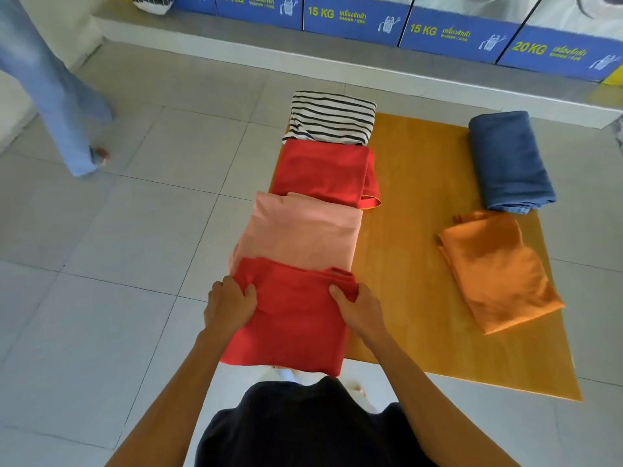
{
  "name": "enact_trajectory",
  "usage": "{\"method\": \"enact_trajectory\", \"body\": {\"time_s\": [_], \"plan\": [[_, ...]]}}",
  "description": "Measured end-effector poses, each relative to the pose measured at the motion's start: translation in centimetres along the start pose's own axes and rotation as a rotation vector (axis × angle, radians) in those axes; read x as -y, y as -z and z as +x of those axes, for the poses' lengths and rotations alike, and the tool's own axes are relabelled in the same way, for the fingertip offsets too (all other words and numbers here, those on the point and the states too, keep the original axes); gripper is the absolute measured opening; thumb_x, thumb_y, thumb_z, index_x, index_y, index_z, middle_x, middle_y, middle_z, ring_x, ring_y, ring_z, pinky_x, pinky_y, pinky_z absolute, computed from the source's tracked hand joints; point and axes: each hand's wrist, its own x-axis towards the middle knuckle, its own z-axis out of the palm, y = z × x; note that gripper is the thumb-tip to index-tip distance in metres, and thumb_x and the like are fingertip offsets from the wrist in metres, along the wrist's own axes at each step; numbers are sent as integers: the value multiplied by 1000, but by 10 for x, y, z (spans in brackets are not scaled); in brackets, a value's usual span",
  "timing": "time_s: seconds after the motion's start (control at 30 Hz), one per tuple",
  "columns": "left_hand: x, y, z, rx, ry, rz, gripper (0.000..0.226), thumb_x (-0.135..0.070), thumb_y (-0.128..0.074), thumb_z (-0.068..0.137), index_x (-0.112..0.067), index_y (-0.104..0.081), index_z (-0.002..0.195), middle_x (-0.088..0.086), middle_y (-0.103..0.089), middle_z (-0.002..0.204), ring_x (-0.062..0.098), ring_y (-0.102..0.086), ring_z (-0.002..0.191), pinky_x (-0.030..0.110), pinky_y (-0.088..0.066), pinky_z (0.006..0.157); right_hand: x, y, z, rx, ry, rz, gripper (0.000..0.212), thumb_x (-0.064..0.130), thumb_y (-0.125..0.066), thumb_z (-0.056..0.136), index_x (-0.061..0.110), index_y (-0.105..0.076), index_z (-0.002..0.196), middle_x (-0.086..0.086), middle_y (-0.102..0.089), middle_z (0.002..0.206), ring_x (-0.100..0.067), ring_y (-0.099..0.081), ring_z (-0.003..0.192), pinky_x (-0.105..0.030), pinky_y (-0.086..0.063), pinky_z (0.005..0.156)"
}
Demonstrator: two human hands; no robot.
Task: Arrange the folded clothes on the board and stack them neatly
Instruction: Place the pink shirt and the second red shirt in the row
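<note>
A folded red garment [290, 318] is pinched at both far corners by the left hand [229, 306] and right hand [360, 310]; beyond the fingers, the pink garment [300, 230] may be dragged askew.

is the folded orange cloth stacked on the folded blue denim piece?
No, the folded orange cloth lies flat on the yellow wooden board, nearer the person than the folded blue denim piece, not on it.
</note>
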Motion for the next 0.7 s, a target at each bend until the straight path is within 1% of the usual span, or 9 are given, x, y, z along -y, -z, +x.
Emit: {"method": "enact_trajectory", "body": {"time_s": [0.07, 0.13, 0.23, 0.3, 0.37, 0.47, 0.53, 0.6, 0.7], "plan": [[-2, 6, 7, 21, 0, 18, 53, -41, -49, 91, -1, -48, 124, 21, -54, 122, 38, -53, 112, 48, -47, 90, 1, 3, 1, -2, -12, -18, 60, 60, -64, 87, 16, -58, 129, -2, -67, 124, -23, -64, 112, -41, -55, 95], [-8, 12, 8, -4, -37, 19, 51, -38, -50, 89, -2, -47, 126, 20, -50, 125, 38, -50, 115, 49, -46, 91, 3, 9, 0, -1, -22, -7, 57, 56, -66, 87, 14, -58, 125, 0, -65, 119, -22, -63, 108, -38, -54, 90], [-30, 18, 0, -139, -201, -65, 51, -26, -54, 88, -5, -44, 134, 19, -39, 137, 36, -39, 125, 47, -40, 97, 5, 21, 0, -36, -18, 24, 46, 50, -65, 90, 14, -61, 117, 3, -64, 110, -17, -61, 99, -32, -51, 80], [-55, 15, -4, -194, -343, -102, 47, -19, -54, 86, -6, -47, 131, 18, -39, 137, 35, -38, 126, 46, -40, 99, 6, 32, 4, -80, -6, 65, 36, 45, -66, 90, 13, -65, 107, 2, -69, 102, -16, -63, 90, -31, -51, 74], [-83, 6, -6, -147, -476, -84, 42, -15, -53, 85, -5, -51, 127, 17, -45, 133, 33, -37, 127, 45, -37, 105, 8, 47, 10, -112, -4, 116, 26, 39, -66, 91, 14, -67, 98, 3, -69, 92, -19, -66, 86, -35, -53, 73], [-122, -13, -9, -57, -624, -87, 38, -11, -51, 86, -2, -54, 124, 19, -49, 132, 33, -37, 130, 43, -32, 111, 11, 73, 20, -146, 19, 183, 14, 35, -66, 90, 21, -67, 87, 5, -69, 85, -25, -70, 89, -48, -58, 83], [-149, -26, -11, -25, -675, -94, 37, -12, -50, 88, -4, -55, 124, 18, -47, 135, 31, -36, 132, 40, -32, 112, 12, 95, 27, -165, 36, 190, 11, 33, -63, 90, 25, -68, 86, 7, -70, 85, -22, -70, 90, -49, -58, 85], [-177, -37, -14, -1, -706, -118, 36, -11, -51, 89, -6, -57, 123, 17, -47, 137, 28, -35, 134, 36, -31, 111, 13, 119, 33, -190, 42, 206, 12, 33, -61, 91, 24, -69, 86, 7, -71, 85, -22, -71, 89, -49, -58, 84], [-222, -56, -15, 8, -777, -119, 32, -5, -54, 86, -5, -62, 118, 19, -54, 129, 29, -42, 128, 28, -30, 105, 11, 159, 45, -214, 60, 266, 11, 26, -62, 92, 20, -69, 86, 1, -69, 82, -28, -71, 86, -52, -58, 79]]}}
